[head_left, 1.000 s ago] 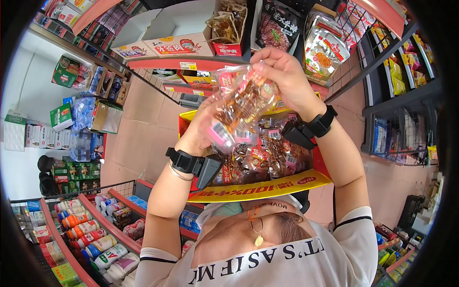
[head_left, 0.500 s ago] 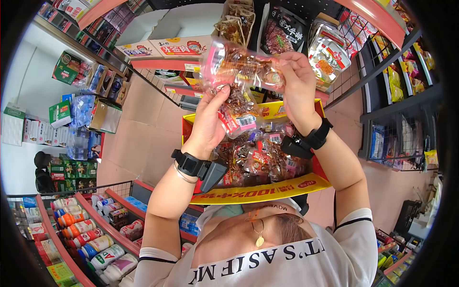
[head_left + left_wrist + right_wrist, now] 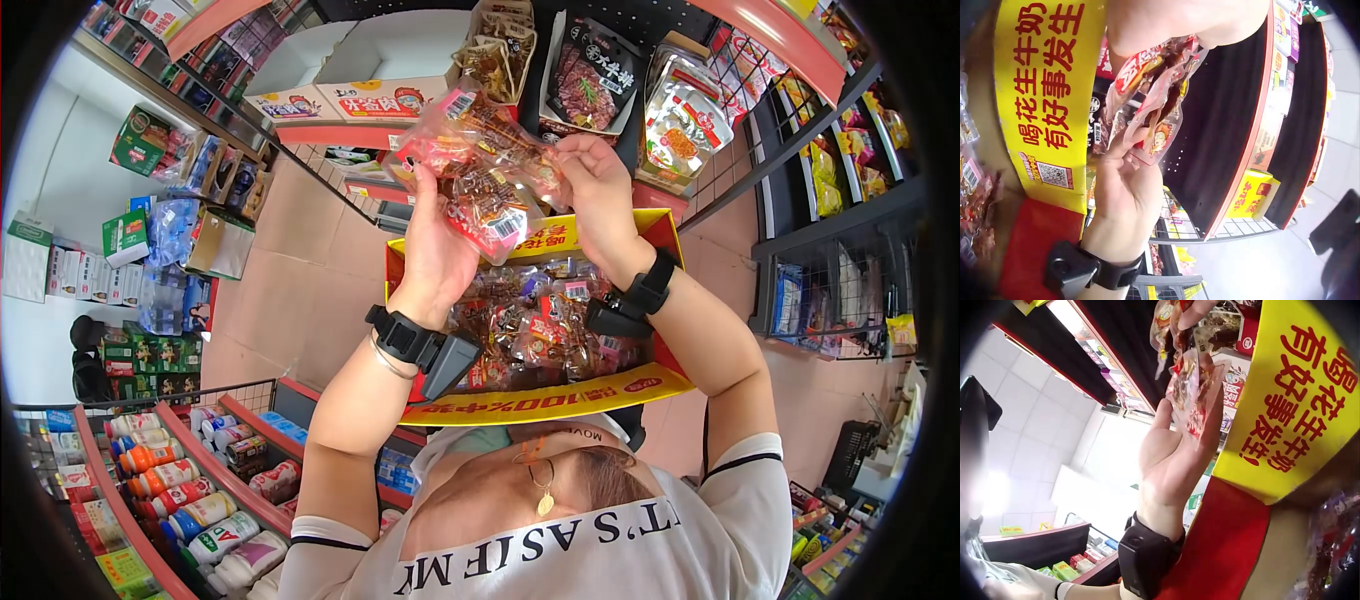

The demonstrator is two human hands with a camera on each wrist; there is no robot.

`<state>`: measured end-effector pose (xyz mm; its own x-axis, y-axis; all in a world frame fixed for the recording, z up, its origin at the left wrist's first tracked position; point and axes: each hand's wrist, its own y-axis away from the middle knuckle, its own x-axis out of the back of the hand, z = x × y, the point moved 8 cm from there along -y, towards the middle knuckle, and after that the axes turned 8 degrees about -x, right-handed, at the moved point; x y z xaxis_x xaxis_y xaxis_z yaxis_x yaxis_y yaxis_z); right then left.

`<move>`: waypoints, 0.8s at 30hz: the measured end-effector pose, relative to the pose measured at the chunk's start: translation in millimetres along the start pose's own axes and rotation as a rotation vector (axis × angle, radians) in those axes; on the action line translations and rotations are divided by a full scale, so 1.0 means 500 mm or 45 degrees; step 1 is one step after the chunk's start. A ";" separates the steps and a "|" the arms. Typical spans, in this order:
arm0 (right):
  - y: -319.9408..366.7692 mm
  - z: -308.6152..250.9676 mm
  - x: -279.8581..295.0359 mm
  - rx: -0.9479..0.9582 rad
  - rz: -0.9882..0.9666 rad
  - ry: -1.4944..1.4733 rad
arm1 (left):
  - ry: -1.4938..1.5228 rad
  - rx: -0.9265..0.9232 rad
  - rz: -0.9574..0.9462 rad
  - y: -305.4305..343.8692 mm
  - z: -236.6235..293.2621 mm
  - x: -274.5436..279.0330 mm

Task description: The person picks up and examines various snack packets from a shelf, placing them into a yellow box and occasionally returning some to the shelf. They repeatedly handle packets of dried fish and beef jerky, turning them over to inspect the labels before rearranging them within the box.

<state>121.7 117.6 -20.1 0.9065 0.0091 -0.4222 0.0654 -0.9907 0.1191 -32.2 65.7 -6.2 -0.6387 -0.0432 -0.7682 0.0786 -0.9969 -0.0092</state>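
Observation:
Over the near side of the open box, my left hand holds clear snack packets of brown food, its thumb in front of them. My right hand pinches the right end of the upper packet, which slants down to the right. Beneath it lies the lower packet, with a barcode showing, overlapped by the upper one. In the left wrist view the right thumb and fingers pinch a packet edge. The right wrist view shows a packet lying against the left fingers, which are partly hidden behind it.
The yellow and red box holds several similar packets close to my body. Ahead, a shelf carries white cartons, a box of brown packets and black meat packets. Bottles stand on racks to the left.
The packets turned over in both hands. Over the last half second the upper packet swung from nearly level to slanting, overlapping the lower one, while my right hand moved slightly left and down.

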 end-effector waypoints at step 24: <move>0.044 -0.008 -0.097 0.085 -0.573 0.426 | -0.294 -0.005 -0.002 0.012 -0.004 0.013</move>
<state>80.8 95.8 6.6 0.8787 0.4647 -0.1089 0.4598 -0.8854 -0.0684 -34.6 59.7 -12.3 -0.7972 -0.0562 -0.6011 0.0801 -0.9967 -0.0129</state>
